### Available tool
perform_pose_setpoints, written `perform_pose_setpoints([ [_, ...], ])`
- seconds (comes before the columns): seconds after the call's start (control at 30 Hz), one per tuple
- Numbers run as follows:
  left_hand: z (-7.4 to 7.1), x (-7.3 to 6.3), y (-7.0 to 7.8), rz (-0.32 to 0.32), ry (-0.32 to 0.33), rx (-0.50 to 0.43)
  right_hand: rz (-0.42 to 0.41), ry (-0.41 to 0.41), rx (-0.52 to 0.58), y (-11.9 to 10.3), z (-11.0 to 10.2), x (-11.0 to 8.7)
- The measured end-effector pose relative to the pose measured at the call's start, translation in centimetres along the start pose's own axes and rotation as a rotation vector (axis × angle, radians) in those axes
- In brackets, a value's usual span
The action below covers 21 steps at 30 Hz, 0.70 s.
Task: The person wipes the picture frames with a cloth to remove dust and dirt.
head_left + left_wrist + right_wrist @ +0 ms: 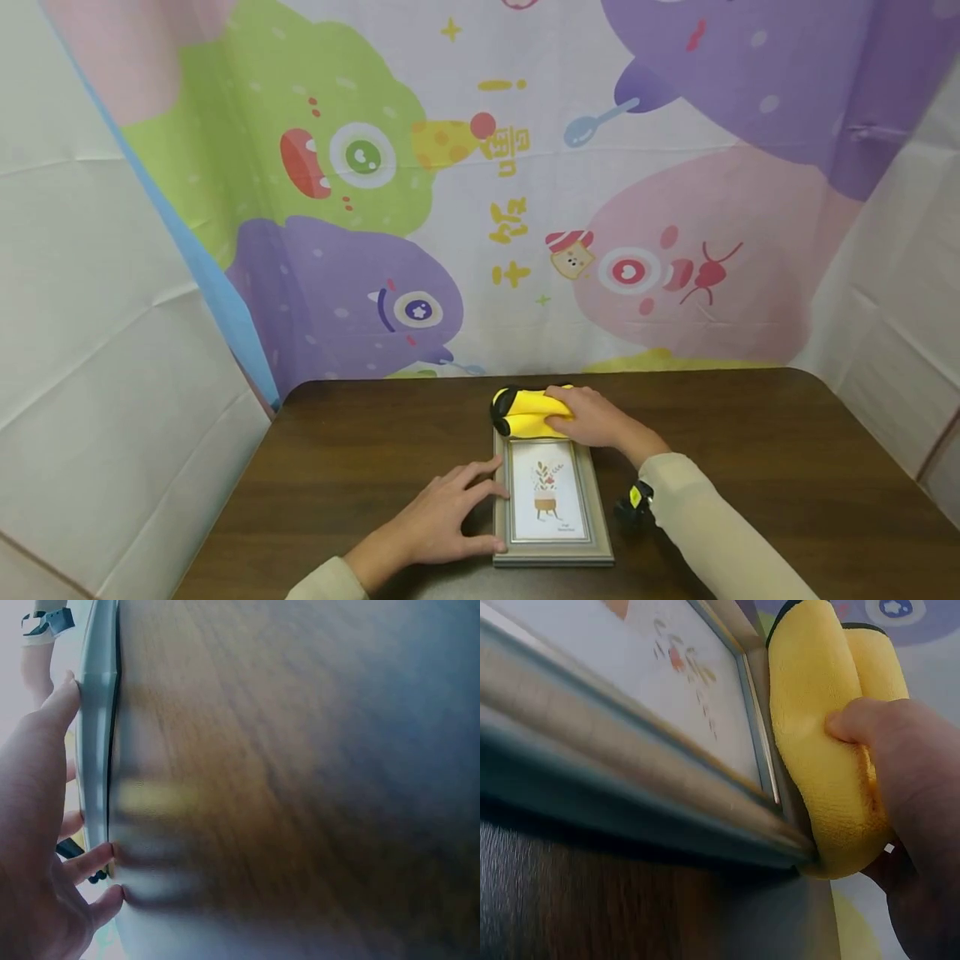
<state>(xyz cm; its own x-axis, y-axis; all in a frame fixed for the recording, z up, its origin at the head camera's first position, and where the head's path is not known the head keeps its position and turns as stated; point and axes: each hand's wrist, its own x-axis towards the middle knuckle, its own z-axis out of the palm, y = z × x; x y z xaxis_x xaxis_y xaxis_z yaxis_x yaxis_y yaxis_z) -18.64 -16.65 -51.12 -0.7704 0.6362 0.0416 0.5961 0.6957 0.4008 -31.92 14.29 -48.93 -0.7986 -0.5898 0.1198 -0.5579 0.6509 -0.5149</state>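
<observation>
A picture frame (598, 533) with a plant print lies face up on the table. My right hand (596, 417) grips a folded yellow cloth (528, 414) with dark edging, which covers the frame's far end. In the right wrist view the thumb presses into the plush cloth (817, 735), right against the frame's end rail (769, 682). My left hand (446, 517) steadies the frame's left side, fingers spread, with fingertips and thumb at its edge. The left wrist view shows that hand (45, 825) along the frame's side (96, 735).
The dark wooden table (360, 442) carries the frame near its middle. Behind its far edge hangs a curtain (465, 333) printed with cartoon monsters. Pale cloth walls (112, 350) stand at both sides. A black wrist device (637, 500) sits on the right arm.
</observation>
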Motion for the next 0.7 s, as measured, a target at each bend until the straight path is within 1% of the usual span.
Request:
perform_pose_setpoints([
  [0.17, 0.0, -0.1, 0.0, 0.004, 0.011, 0.005, -0.015, 0.022, 0.009, 0.3, 0.0, -0.2],
  [0.33, 0.0, 0.0, 0.1, 0.003, 0.007, -0.004, -0.031, 0.069, 0.008, 0.2, -0.4, -0.4],
  [0.53, 0.0, -0.1, -0.1, 0.001, -0.002, -0.010, -0.006, 0.151, -0.009, 0.4, -1.7, -0.7],
  [0.7, 0.0, -0.1, 0.0, 0.002, -0.001, -0.003, 0.017, 0.175, -0.020, 0.8, -2.7, -1.2],
])
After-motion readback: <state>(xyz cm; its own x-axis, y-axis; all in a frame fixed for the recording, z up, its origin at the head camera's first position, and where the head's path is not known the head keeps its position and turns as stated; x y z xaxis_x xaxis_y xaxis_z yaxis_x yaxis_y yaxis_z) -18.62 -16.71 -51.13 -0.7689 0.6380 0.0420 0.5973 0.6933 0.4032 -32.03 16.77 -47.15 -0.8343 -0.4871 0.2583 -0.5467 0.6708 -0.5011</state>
